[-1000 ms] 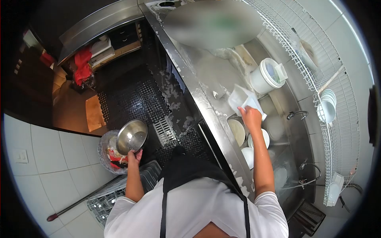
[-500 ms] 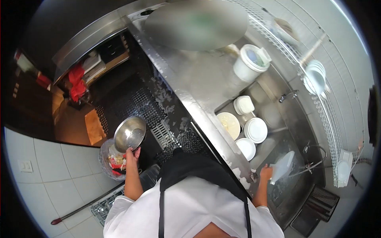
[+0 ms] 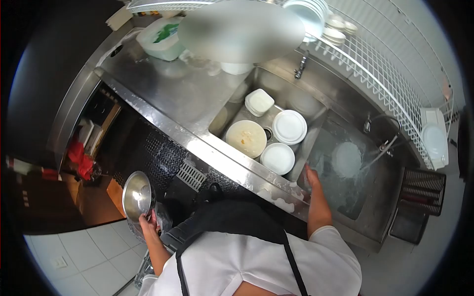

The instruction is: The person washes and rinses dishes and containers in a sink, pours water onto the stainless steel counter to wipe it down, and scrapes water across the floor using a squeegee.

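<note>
My left hand (image 3: pixel 149 220) is closed on the rim of a shiny metal bowl (image 3: pixel 137 196). The bowl is tilted above a bin with a clear liner (image 3: pixel 163 227), which it partly hides. At the near edge of the sink, by the divider between the two basins, is my right hand (image 3: pixel 311 176), its fingers stretched out and nothing visible in them. To its right a white plate (image 3: pixel 346 160) lies in the wet basin near the running water. Left of it, the other basin holds a white plate stack (image 3: pixel 290 127), a round white dish (image 3: pixel 277 159), square dishes (image 3: pixel 259 101) and a soiled cream bowl (image 3: pixel 246 139).
A wire rack (image 3: pixel 365 64) with plates hangs over the sink. The faucet (image 3: pixel 390 143) runs into the right basin. A dark dish drainer (image 3: pixel 419 190) stands at the right. On the steel counter (image 3: pixel 182 91) sits a white tub (image 3: pixel 160 39). A drain grate (image 3: pixel 192 175) is in the floor.
My right hand has let go of the whitish item it held under the water and moved left towards the divider. The metal bowl is still in my left hand. My view has turned right.
</note>
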Motion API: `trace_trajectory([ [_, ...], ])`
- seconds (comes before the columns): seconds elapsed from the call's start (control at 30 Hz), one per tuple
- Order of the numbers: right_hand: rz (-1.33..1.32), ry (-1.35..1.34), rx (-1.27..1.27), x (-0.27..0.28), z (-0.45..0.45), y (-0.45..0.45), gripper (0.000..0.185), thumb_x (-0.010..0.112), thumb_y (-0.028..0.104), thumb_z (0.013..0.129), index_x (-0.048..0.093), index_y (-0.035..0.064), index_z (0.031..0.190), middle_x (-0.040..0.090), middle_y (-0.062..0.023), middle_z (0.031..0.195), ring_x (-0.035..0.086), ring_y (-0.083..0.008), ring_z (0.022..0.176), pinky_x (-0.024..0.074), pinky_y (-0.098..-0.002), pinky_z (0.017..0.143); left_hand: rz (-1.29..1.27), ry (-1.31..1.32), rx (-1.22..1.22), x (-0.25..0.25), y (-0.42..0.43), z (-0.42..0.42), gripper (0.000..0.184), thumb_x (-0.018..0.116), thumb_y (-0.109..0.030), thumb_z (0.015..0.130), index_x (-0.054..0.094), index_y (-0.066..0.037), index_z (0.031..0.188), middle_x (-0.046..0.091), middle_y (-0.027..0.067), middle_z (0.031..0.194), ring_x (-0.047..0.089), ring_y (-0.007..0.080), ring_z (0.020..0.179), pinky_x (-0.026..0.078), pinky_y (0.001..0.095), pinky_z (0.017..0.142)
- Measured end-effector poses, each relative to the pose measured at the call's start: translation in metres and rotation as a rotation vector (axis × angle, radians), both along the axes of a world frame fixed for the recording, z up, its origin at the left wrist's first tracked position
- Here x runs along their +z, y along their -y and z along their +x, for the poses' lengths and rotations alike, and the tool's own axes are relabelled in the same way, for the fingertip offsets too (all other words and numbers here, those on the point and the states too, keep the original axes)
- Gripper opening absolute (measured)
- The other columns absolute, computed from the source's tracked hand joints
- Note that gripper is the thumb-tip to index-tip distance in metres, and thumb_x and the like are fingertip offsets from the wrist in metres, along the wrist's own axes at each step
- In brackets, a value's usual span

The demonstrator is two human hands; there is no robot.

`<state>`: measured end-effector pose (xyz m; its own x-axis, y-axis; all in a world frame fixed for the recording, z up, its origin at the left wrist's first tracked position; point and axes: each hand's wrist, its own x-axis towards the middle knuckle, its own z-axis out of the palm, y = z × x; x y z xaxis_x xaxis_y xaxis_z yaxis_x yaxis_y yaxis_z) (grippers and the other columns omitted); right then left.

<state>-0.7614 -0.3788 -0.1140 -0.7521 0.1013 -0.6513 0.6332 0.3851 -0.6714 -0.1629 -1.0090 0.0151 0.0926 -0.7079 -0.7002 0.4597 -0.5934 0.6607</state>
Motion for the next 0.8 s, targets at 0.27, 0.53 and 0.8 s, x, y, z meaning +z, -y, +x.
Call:
trace_trajectory([
  [0.27,-0.365,-0.004,-0.708,0.039,0.022,-0.041,0.039,0.066,0.039,0.084,0.049,0.0098,0.064,0.05,-0.0049,0.055,0.051,-0.0198,0.043,0.0463,-0.0364,0.043,0.066,0.032,0.009,-0.019,-0.003,0.009,0.029,0.05,-0.005,0.083,0.054,0.011,0.107,0.061,0.0215,0.104,0.064,0.0374,0.096,0.063,0.0478,0.086],
  [0.53,0.064,-0.377,-0.508,0.171,-0.022,-0.04,0.037,0.065,0.033,0.082,0.055,0.005,0.06,0.048,-0.0042,0.051,0.047,-0.0178,0.04,0.0434,-0.034,0.042,0.173,0.009,0.073,-0.057,0.032,0.005,0.034,0.044,-0.01,0.088,0.058,0.011,0.111,0.066,0.0244,0.107,0.066,0.0408,0.1,0.062,0.0465,0.085],
  [0.8,0.058,-0.616,-0.344,0.247,-0.147,0.053,0.041,0.065,0.036,0.083,0.056,0.0035,0.06,0.049,-0.0058,0.051,0.049,-0.017,0.041,0.0444,-0.0323,0.042,0.202,-0.071,0.058,-0.069,0.023,-0.005,0.033,0.046,-0.009,0.083,0.058,0.012,0.105,0.066,0.024,0.1,0.068,0.0399,0.09,0.064,0.0449,0.081],
])
